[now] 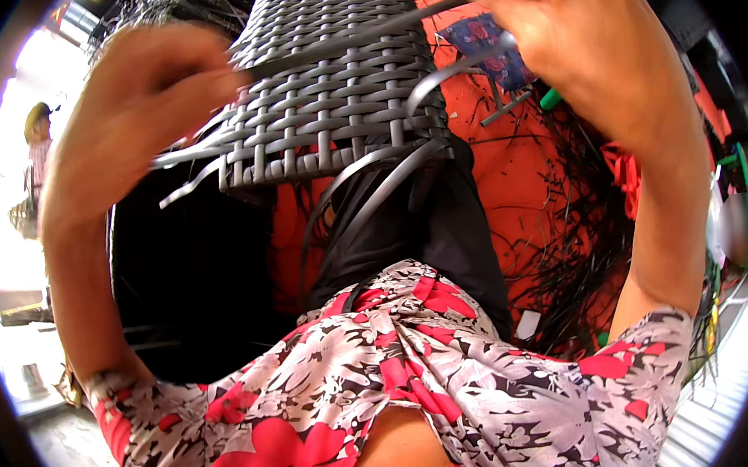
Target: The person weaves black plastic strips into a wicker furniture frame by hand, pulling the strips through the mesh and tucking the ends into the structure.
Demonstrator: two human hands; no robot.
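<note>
A dark grey woven panel (331,86) of flat plastic strips lies over my lap, its unfinished edge toward me. Above its surface a dark flat strip (358,37) is stretched between my two hands. My left hand (156,97), blurred by motion, pinches the strip's left end at the panel's left side. On the right, my right hand (563,38) is closed on the other end, higher up and beyond the panel's edge. Loose strip ends (384,186) curl off the near right corner. Another loose end (191,185) sticks out at the left corner.
Dark strip scraps (568,247) lie heaped on the red floor (507,165) to my right. A dark patterned cloth (491,51) is beside the panel. Bright red strips (623,175) sit near my right forearm. At the far left a person (38,160) is in the background.
</note>
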